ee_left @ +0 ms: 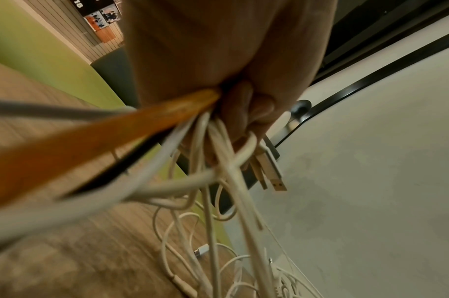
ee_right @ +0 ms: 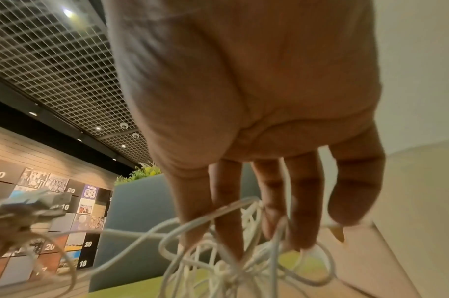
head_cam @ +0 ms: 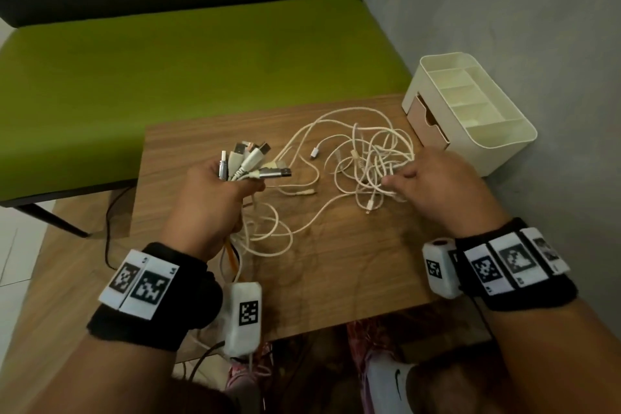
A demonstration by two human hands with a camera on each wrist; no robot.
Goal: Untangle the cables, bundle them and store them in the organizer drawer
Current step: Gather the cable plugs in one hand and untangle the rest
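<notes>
While the left hand (head_cam: 215,198) clenches a bunch of USB plug ends (head_cam: 250,161), the right hand (head_cam: 433,185), fingers extended and holding nothing, rakes the white cable tangle (head_cam: 369,158) on the surface (head_cam: 336,262). Untangling seems partly done; bundling and storing in the organizer drawer (head_cam: 426,124) remain.

White cables (head_cam: 369,158) lie in a loose tangle on the table (head_cam: 336,272), concentrated towards its far right corner, with loops trailing to the near left. One end of each cable is gathered into a fanned bunch of USB plugs (head_cam: 250,161) raised above the left edge. The cream organizer (head_cam: 470,111), with open top compartments, stands at the far right corner; its drawer (head_cam: 426,123) is partly open.
</notes>
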